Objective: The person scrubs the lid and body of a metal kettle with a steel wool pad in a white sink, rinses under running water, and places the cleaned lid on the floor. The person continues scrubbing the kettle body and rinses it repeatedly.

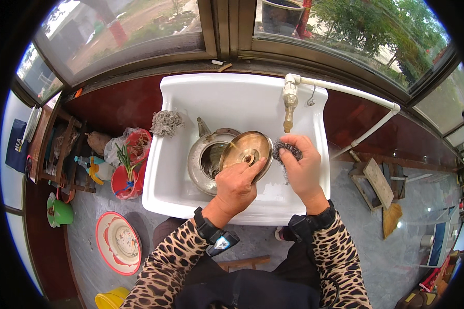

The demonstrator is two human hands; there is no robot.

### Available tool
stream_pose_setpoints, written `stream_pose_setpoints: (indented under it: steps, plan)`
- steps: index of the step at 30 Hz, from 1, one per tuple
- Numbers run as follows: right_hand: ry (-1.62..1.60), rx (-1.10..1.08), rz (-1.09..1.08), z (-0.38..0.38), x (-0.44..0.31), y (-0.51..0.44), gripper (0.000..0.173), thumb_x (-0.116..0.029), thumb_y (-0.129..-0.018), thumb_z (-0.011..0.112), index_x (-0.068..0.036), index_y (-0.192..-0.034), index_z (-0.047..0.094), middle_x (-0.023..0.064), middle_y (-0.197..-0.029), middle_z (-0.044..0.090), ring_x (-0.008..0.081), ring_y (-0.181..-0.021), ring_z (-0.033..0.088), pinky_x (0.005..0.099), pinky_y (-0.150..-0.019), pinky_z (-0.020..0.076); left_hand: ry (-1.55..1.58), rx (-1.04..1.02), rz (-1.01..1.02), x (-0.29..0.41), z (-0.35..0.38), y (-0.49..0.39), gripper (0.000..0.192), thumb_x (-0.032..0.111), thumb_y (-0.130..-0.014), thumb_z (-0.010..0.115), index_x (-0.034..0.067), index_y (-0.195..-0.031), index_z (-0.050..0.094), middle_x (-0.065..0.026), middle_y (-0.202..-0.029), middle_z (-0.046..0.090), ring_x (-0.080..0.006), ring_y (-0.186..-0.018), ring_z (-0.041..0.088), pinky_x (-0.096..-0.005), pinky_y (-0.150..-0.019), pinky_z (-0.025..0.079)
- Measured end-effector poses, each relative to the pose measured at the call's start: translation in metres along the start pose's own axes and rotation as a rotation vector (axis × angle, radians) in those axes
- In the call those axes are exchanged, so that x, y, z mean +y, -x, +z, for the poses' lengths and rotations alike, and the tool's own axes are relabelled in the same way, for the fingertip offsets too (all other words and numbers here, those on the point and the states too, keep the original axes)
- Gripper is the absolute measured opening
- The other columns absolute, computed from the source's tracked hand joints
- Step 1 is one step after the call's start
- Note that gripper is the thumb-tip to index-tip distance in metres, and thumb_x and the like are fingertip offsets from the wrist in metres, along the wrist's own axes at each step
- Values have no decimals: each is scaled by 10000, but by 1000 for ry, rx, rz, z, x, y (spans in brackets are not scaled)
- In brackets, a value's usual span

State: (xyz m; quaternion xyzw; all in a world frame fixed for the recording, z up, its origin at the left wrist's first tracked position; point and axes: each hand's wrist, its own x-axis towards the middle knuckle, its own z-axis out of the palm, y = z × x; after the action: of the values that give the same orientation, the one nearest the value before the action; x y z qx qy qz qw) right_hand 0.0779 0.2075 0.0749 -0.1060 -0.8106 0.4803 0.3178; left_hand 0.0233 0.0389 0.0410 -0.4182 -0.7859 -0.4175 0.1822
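My left hand (237,185) grips a round metal kettle lid (241,148), its hollow underside turned up and tilted. Pinched in the fingers of my right hand (303,166) is a steel wool scourer (288,151), close beside the lid's right rim. Below and left of the lid, a worn metal kettle (201,181) stands uncovered in the white ceramic sink (166,210), its spout towards the back left. The lid hides part of the kettle's mouth. A tap (290,102) hangs over the sink just behind my right hand; no stream of water shows.
A grey tangled scrubber (167,123) rests on the sink's left rim. White pipe (348,89) runs right from the tap. Left on the floor are red containers (120,179) with spring onions, a patterned basin (100,243) and a green bucket (63,212). A wooden stool (377,183) lies right.
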Motion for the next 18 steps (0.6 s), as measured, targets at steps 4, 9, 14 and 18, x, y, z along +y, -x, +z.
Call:
stream_pose_setpoints:
  steps: [4,9,14,18]
  plan:
    - [120,-152,-137,-2,-11,1,138,20,-801,647,-4,-936,670,105,-890,600,205,-774,596,298,-677,486,-23,-9,-7,-2,4,3,503,-19,-649,632,143,-1118,715,-37,-659,535,-252,-589,578,-368,-531,467]
    - [181,-351,-387,4,-20,15,137,7,-754,664,-15,-888,682,103,-859,605,221,-747,600,313,-656,482,-50,7,-77,-10,8,4,444,-1,-686,640,148,-1097,714,-32,-661,536,-254,-591,586,-373,-517,466]
    - [6,-127,-70,-18,2,-6,139,-29,-757,686,-4,-894,681,112,-837,641,219,-746,615,313,-681,498,-62,-148,-168,-14,16,6,396,40,-712,659,126,-1097,694,-77,-843,661,-300,-749,658,-400,-624,517]
    - [82,154,82,-37,18,-47,285,-216,-824,714,11,-993,682,159,-949,666,260,-828,659,358,-749,525,-109,-336,-270,-14,27,-3,372,48,-725,646,114,-1089,689,-116,-891,681,-325,-820,666,-440,-707,527]
